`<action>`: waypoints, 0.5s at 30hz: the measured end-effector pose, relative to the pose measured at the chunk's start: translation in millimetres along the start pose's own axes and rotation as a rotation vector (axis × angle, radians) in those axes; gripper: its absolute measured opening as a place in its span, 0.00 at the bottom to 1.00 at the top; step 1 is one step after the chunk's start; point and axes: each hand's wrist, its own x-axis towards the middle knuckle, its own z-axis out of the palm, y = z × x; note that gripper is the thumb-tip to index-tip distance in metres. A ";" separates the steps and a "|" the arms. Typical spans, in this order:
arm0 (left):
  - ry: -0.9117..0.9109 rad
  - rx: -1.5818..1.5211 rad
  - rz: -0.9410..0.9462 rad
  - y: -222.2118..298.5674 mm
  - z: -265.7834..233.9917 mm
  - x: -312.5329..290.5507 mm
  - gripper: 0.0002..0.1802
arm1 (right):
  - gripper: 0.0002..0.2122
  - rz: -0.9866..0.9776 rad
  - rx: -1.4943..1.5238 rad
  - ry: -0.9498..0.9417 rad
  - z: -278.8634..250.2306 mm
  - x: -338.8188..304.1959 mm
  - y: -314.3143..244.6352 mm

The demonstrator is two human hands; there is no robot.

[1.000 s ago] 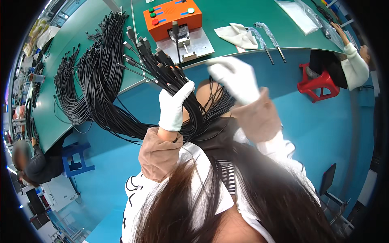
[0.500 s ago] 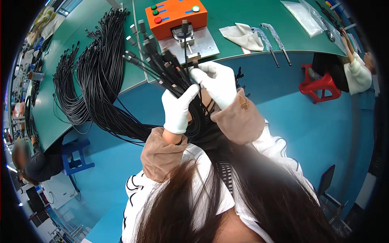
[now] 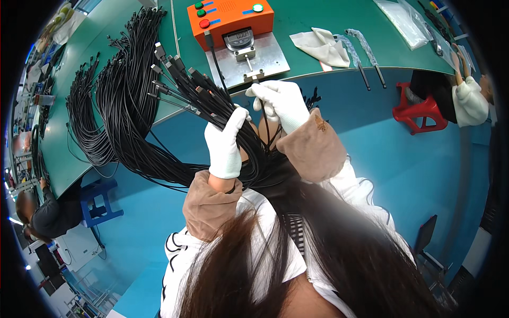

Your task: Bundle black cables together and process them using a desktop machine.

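Note:
Gloved in white, my left hand (image 3: 224, 148) is closed around a thick bundle of black cables (image 3: 183, 79), whose plug ends fan out up and to the left. One cable of the bundle stands up apart, its plug (image 3: 208, 40) in front of an orange box (image 3: 230, 18). My right hand (image 3: 283, 106), also gloved, pinches a single black cable (image 3: 267, 130) near its plug. That plug meets the small metal block (image 3: 254, 75) at the front edge of a metal plate (image 3: 274, 55); whether it is inserted, I cannot tell. A digital gauge (image 3: 238, 38) sits behind the block.
More black cables (image 3: 127, 90) lie heaped on the green table (image 3: 164, 100) at left and hang over its edge. Right of the plate are a pale cloth (image 3: 318, 47) and two plastic-wrapped rods (image 3: 366, 50). People sit at both sides, near a red stool (image 3: 419, 111) and a blue stool (image 3: 101, 204).
My left hand and the bundle have shifted left, uncovering the gauge. My right hand has moved slightly, and its cable's plug is now at the block on the plate.

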 end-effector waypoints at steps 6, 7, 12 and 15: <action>-0.003 -0.017 -0.003 -4.0 3.2 1.7 0.09 | 0.11 0.017 -0.024 0.028 -5.0 -1.4 -2.7; -0.001 -0.014 -0.005 -4.4 2.8 2.3 0.09 | 0.11 0.032 -0.032 0.035 -5.2 -1.2 -3.1; 0.003 -0.035 0.004 -1.4 1.9 1.4 0.09 | 0.11 0.045 -0.026 0.022 -4.5 1.6 -2.8; -0.011 0.018 -0.007 -0.7 1.7 0.5 0.09 | 0.12 0.044 -0.021 0.019 -5.9 1.1 -3.7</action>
